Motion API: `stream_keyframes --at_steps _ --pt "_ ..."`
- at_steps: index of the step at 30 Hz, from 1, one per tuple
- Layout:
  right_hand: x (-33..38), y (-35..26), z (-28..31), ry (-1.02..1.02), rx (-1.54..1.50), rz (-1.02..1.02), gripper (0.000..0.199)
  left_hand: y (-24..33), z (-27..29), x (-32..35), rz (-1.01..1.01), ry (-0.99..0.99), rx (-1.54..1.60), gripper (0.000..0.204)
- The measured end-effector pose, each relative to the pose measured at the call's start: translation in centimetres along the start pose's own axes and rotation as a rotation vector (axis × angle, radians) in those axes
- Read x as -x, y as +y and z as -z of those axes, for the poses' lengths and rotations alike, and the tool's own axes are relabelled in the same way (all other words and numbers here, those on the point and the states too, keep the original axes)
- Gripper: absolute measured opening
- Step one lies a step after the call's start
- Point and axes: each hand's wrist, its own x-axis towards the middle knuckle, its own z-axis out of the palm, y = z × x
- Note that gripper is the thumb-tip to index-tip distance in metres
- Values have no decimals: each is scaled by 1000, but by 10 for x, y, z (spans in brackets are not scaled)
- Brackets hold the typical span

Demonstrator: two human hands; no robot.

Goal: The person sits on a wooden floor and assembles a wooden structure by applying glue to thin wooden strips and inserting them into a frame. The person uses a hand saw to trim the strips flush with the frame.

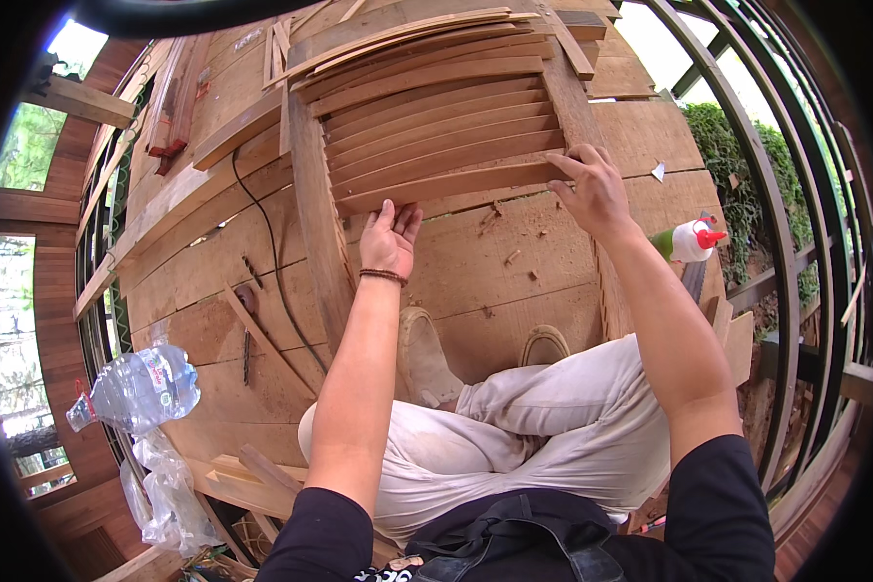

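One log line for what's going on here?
left hand: under lowest slat | right hand: on slat's right end | glue bottle: right, untouched

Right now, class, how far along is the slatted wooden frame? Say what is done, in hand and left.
Done: many slats sit stacked between the uprights. In hand: the left hand and right hand press the ends of the lowest slat. Left: the frame below that slat looks open; a glue bottle lies nearby.

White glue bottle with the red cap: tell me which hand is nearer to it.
Right. The right hand rests on the lowest wooden slat, just left of the white glue bottle with the red cap; the left hand is farther left.
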Motion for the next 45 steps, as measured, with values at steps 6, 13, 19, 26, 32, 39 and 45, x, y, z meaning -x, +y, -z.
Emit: stream_keyframes --at_steps 6,13,19,26,32,39,45 --pt "1 1 -1 -7 14 3 41 -1 0 -1 -12 12 -2 19" --pt "1 -2 -3 -4 46 -13 41 -1 2 -2 -8 2 6 21" --pt "0 -2 -4 16 50 15 40 -1 1 -3 -16 19 10 21" --pt "-2 -2 -9 52 34 48 41 1 0 -3 -21 37 -7 22" --pt "-2 3 -18 153 35 113 44 -3 6 -11 -40 57 4 25" --pt "4 -34 -8 242 263 79 50 8 29 -21 90 -24 -84 24" --pt "53 -85 10 44 -227 331 14 3 -12 35 41 -59 -519 21"
